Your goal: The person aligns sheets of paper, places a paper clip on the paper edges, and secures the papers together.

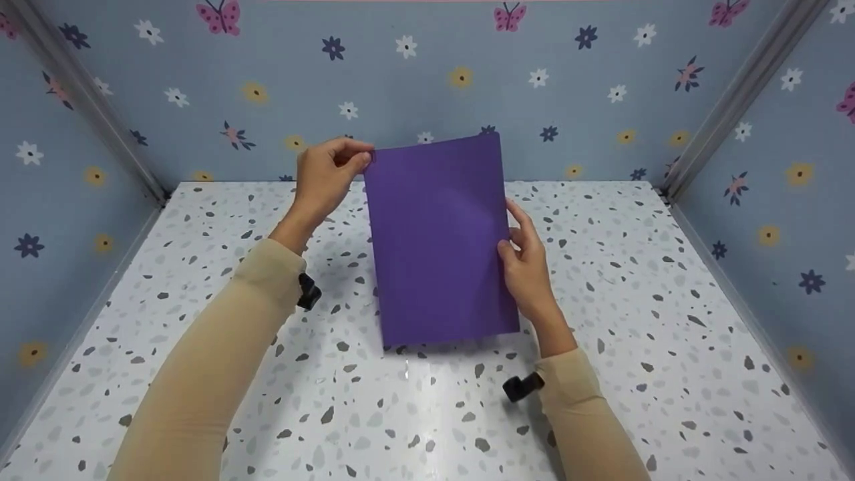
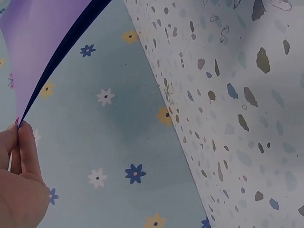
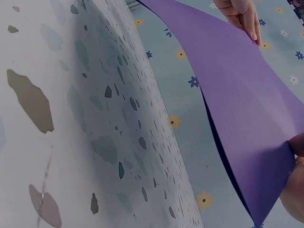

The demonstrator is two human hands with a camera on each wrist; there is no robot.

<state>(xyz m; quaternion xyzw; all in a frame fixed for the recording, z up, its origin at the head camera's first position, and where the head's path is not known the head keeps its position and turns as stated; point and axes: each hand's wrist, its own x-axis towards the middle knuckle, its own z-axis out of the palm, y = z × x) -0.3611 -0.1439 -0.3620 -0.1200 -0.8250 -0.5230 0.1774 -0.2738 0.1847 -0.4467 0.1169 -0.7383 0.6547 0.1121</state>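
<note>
A purple sheet of paper [image 1: 441, 240] is held up above the speckled table, slightly tilted and gently bowed. At its top left corner my left hand [image 1: 327, 170] pinches it between thumb and fingers, as the left wrist view also shows. Along the right edge my right hand [image 1: 528, 264] grips it, thumb on the front and the other fingers partly hidden behind. In the right wrist view the sheet [image 3: 242, 95] curves between the two hands, with a dark shaded side along its lower edge.
The speckled white table [image 1: 668, 374] lies beneath. A blue wall [image 1: 414, 87] printed with flowers and butterflies stands behind, with side walls left and right. Metal posts [image 1: 741, 100] mark the corners. Small black devices [image 1: 523, 386] sit at both sleeves.
</note>
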